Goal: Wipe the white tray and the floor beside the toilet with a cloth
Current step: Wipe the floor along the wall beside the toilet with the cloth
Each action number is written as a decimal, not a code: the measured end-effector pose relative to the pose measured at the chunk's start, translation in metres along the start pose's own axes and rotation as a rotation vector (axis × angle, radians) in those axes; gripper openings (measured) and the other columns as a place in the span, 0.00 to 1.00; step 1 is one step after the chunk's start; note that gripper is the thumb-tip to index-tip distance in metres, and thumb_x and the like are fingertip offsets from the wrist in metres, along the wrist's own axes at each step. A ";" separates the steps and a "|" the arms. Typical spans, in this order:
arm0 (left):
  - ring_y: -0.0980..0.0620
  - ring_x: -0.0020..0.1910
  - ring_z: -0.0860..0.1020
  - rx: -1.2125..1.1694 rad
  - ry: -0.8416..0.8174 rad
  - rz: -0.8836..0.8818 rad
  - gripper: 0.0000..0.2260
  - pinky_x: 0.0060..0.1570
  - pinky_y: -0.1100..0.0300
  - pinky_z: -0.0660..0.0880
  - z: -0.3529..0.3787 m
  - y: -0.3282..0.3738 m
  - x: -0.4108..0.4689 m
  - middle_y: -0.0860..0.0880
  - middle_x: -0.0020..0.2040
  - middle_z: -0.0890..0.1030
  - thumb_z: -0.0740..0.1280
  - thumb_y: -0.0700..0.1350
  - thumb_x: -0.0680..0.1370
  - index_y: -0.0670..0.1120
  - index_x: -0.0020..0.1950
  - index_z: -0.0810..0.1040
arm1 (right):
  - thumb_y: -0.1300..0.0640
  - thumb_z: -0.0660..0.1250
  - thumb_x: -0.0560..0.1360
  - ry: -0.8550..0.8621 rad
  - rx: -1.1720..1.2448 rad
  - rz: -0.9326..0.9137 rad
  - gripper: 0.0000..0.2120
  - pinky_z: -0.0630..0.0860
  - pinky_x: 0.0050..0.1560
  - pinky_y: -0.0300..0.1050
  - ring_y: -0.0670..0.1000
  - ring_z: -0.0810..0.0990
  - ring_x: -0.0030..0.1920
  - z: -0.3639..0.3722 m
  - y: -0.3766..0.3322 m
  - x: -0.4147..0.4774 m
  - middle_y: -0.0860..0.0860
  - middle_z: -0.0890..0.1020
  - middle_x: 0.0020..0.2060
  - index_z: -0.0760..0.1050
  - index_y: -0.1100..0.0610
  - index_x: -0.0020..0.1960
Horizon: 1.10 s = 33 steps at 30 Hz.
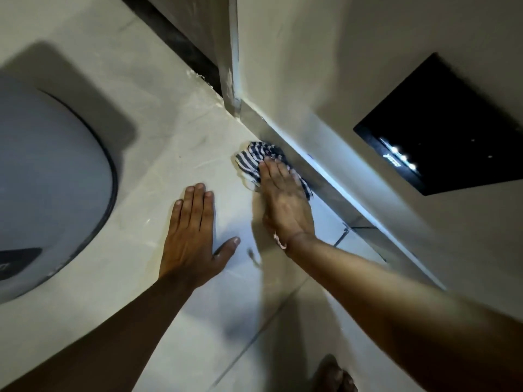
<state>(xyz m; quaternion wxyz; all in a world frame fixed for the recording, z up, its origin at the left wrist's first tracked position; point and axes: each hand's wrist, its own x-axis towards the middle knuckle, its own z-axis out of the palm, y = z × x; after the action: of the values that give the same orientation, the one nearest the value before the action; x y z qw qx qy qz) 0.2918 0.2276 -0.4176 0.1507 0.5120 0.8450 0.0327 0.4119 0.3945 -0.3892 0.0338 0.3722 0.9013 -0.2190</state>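
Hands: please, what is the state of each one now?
Left hand: open, flat on the floor, holding nothing.
Right hand: open, fingers flat, pressing the striped cloth onto the floor.

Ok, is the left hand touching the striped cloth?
Apart. The head view shows the left hand flat on the floor, with bare tile between it and the striped cloth under the right hand.

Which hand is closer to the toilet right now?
Left. The left hand lies flat on the floor between the toilet and the right hand, which presses the striped cloth by the wall.
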 end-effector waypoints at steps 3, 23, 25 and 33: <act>0.38 0.82 0.52 -0.006 0.004 -0.008 0.44 0.80 0.43 0.53 -0.001 0.000 0.000 0.38 0.83 0.54 0.54 0.68 0.76 0.39 0.81 0.53 | 0.67 0.58 0.78 0.048 0.062 0.128 0.30 0.54 0.78 0.56 0.53 0.50 0.79 -0.004 0.023 -0.067 0.56 0.59 0.78 0.55 0.58 0.78; 0.38 0.82 0.53 0.005 -0.037 0.020 0.46 0.80 0.43 0.54 -0.008 -0.009 0.008 0.37 0.83 0.54 0.55 0.70 0.75 0.39 0.81 0.52 | 0.61 0.56 0.79 0.017 0.063 0.094 0.31 0.42 0.79 0.49 0.53 0.47 0.79 0.002 -0.040 0.032 0.53 0.52 0.80 0.48 0.58 0.79; 0.38 0.82 0.53 0.001 -0.044 0.022 0.45 0.80 0.43 0.54 -0.009 -0.010 0.008 0.38 0.83 0.54 0.55 0.70 0.75 0.39 0.81 0.52 | 0.59 0.55 0.80 0.023 0.053 0.067 0.30 0.42 0.79 0.50 0.52 0.46 0.80 0.004 -0.045 0.042 0.53 0.51 0.80 0.47 0.58 0.79; 0.38 0.82 0.53 -0.009 -0.032 -0.006 0.47 0.80 0.43 0.54 -0.012 -0.008 0.010 0.38 0.83 0.54 0.57 0.70 0.74 0.38 0.81 0.53 | 0.56 0.57 0.79 0.033 0.046 0.034 0.31 0.39 0.77 0.48 0.53 0.49 0.80 0.000 -0.014 0.007 0.54 0.53 0.80 0.50 0.56 0.79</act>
<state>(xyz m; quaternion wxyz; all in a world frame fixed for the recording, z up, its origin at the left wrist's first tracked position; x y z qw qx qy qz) 0.2770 0.2340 -0.4102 0.1664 0.5093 0.8439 0.0278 0.3966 0.3904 -0.3853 0.0141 0.3916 0.8900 -0.2330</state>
